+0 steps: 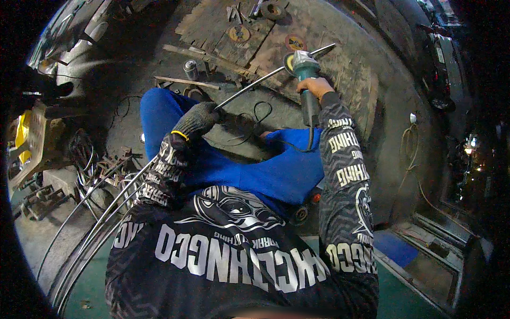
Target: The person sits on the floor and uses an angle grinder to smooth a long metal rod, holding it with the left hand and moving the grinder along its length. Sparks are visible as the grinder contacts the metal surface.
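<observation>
Beneath everything, a dark grey, stained concrete floor [387, 143], partly overlaid at the far side with a worn brown wooden board [207, 26], scuffed and split. Flat on the board, a tan round disc [239, 34] and, farther right, a reddish-brown round disc [295, 42]. Near the tan one, some narrow pale metal pieces [234, 14] beside a dark, thick ring [273, 10]. Closer in, a silvery cylindrical can [190, 69], upright near a long, narrow strip of pale wood [186, 82]. To the right, a loosely looped tan cable [407, 146] on the concrete.
</observation>
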`<state>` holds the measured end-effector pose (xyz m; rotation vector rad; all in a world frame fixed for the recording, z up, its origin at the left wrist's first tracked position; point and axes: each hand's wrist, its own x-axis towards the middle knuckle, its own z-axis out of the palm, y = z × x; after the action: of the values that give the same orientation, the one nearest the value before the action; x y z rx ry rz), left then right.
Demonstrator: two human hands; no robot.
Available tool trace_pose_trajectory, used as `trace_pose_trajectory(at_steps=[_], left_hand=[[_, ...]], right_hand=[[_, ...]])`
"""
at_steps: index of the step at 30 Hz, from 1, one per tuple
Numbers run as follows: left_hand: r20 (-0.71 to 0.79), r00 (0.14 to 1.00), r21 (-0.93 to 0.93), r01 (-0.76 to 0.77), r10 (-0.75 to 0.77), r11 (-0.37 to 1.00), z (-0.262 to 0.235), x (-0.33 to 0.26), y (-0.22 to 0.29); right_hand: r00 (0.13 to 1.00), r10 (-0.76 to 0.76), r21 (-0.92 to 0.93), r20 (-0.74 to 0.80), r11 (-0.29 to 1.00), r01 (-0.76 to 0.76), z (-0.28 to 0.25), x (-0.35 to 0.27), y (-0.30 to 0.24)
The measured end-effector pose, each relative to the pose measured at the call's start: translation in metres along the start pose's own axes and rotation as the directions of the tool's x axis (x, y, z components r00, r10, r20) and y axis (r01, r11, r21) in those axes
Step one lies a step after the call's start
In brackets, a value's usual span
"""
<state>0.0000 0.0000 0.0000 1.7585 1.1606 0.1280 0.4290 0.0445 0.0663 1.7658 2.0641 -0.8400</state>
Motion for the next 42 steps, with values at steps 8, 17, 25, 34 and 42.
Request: trace_pose_trajectory(at_steps=[8,17,25,34,42], left_hand=[[0.026,0.987,0.056,0.16,-0.161,0.986,-0.015,-0.015,0.041],[-0.027,0.988,0.001,0.15,-0.15,0.989,-0.022,-0.027,0.056],[-0.004,0.976,-0.06,0.216,-0.217,0.975,-0.019,-0.023,0.053],[0.006,0.969,-0.039,0.248,-0.248,0.968,-0.025,-0.023,0.062],[-0.006,0.962,0.07,0.274,-0.274,0.959,-0.023,-0.022,0.062]], right_hand=[[0.987,-0.058,0.179,-0.149,0.98,0.084,-0.016,0.008,0.08],[0.939,0.343,0.412,-0.005,0.856,-0.311,-0.046,0.022,0.112],[0.897,0.441,0.424,-0.03,0.818,-0.388,-0.069,0.04,0.156],[0.871,0.479,0.758,-0.107,0.607,-0.24,-0.085,0.069,0.229],[0.861,0.474,0.784,-0.186,0.6,-0.161,-0.082,0.083,0.251]])
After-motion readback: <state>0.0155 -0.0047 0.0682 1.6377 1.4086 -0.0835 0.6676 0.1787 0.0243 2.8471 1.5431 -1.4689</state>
